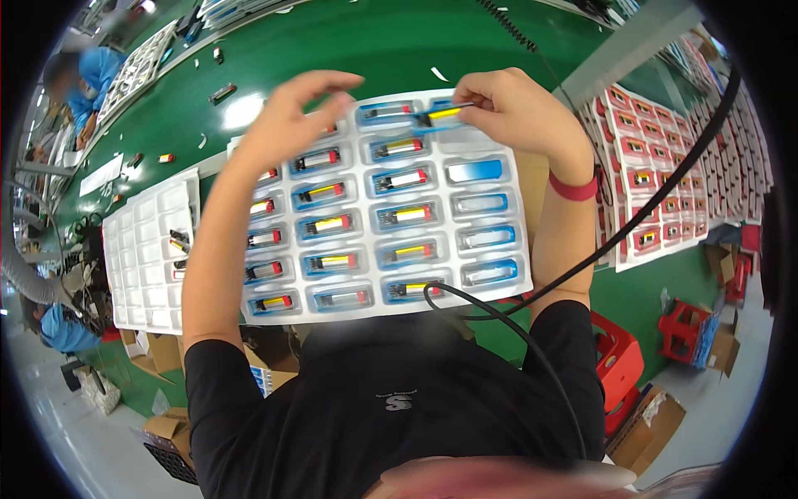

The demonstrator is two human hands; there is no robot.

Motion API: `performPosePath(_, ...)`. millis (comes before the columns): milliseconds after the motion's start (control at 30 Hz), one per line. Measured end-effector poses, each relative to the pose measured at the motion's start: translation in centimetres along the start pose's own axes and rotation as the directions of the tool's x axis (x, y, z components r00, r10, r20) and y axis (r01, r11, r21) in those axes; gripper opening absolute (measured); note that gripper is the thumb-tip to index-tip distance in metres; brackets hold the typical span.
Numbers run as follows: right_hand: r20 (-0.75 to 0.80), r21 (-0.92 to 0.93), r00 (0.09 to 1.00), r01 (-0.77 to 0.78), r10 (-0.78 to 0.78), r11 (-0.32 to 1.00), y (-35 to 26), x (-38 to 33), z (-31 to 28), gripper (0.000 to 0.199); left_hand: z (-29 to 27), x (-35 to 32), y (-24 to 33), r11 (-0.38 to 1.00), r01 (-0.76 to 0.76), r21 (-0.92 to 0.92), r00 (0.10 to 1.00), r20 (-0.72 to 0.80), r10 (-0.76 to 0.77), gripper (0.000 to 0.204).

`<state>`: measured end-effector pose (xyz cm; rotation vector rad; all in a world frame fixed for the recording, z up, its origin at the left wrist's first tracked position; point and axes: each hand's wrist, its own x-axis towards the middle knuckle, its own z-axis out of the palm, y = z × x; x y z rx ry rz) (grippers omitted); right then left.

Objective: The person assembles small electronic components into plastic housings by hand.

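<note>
A white moulded tray [382,308] lies in front of me, its pockets filled with clear blue-edged plastic shells. Most shells hold a small device [405,214] with a red end and a yellow or white label, of a kind I cannot tell. Over the tray's far right corner, my right hand [507,108] pinches one blue-edged shell [440,117] with a black-and-yellow device in it, slightly blurred. My left hand [299,116] hovers above the far left part of the tray, fingers apart and holding nothing. In the right column, the nearer shells [486,237] show no device.
A black cable [632,229] loops over the tray's near edge. At left stands another white tray [145,258]; at right, a tray of red-backed devices [644,179]. Loose devices and paper scraps lie on the green table [274,50]. A person in blue [100,71] sits far left.
</note>
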<state>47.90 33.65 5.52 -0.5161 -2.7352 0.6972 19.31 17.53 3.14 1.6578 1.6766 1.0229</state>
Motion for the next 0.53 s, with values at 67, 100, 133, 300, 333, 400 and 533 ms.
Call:
performPosePath(67, 0.026, 0.006, 0.999, -0.047, 0.047, 0.999, 3.0, -0.4, 0.2, 0.020, -3.3, 2.2, -5.7, 0.942, 0.023, 0.334, 0.998, -0.058, -0.004, 0.037)
performPosePath(100, 0.121, -0.041, 0.982, -0.143, 0.147, 0.989, 3.5, -0.3, 0.2, 0.018, -4.7, 2.9, -9.3, 0.878, 0.090, 0.471, 0.994, -0.102, -0.047, 0.041)
performPosePath(133, 0.210, -0.096, 0.948, -0.225, 0.241, 0.970, 4.0, -0.1, 0.3, 0.016, -5.5, 3.0, -12.3, 0.873, 0.096, 0.477, 0.993, -0.110, -0.049, 0.041)
performPosePath(300, 0.230, -0.191, 0.907, -0.314, 0.353, 0.930, 5.4, -0.4, 1.4, 0.018, -6.0, 4.0, -16.7, 0.746, 0.141, 0.650, 0.981, 0.008, -0.193, 0.042)
performPosePath(333, 0.231, -0.182, 0.909, -0.310, 0.347, 0.933, 5.2, -0.4, 1.6, 0.018, -6.1, 4.3, -15.9, 0.741, 0.146, 0.656, 0.980, 0.007, -0.199, 0.042)
performPosePath(400, 0.213, -0.224, 0.926, -0.265, 0.312, 0.938, 4.4, -0.4, 1.1, 0.023, -6.3, 4.6, -14.9, 0.706, 0.137, 0.695, 0.966, 0.065, -0.252, 0.034)
performPosePath(533, -0.113, 0.077, 0.984, -0.126, 0.135, 0.989, 2.4, 0.5, 0.8, 0.030, -7.0, 5.7, -14.4, 0.768, 0.195, 0.610, 0.956, 0.056, -0.288, 0.033)
